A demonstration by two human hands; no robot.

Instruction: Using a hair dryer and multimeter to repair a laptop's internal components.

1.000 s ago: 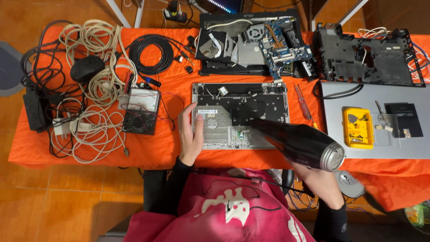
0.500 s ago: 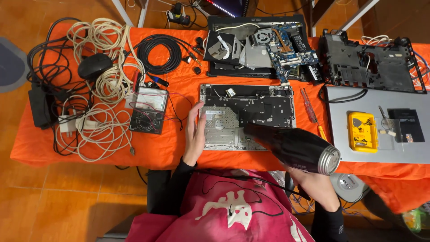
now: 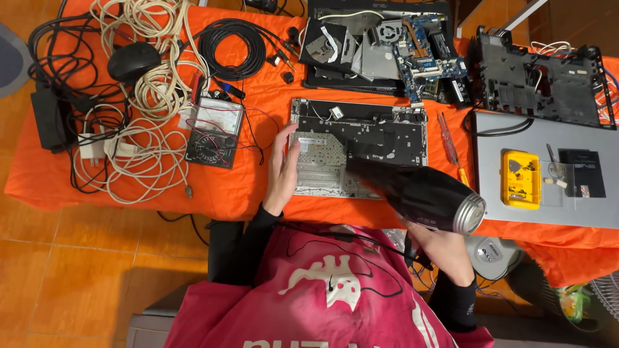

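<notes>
The left hand lies flat, fingers together and stretched, on the left edge of the bare keyboard panel, pressing it to the orange cloth. The right hand is closed around the handle of a black hot-air blower, though the grip itself is partly hidden. Since a second ago the blower's nozzle has moved further over the lower middle of the panel, and the left hand has kept its place; it seems the heating of this area is now under way. Just left of the hand sits an analog multimeter, beyond it white cables. Right of the panel lies a screwdriver.
</notes>
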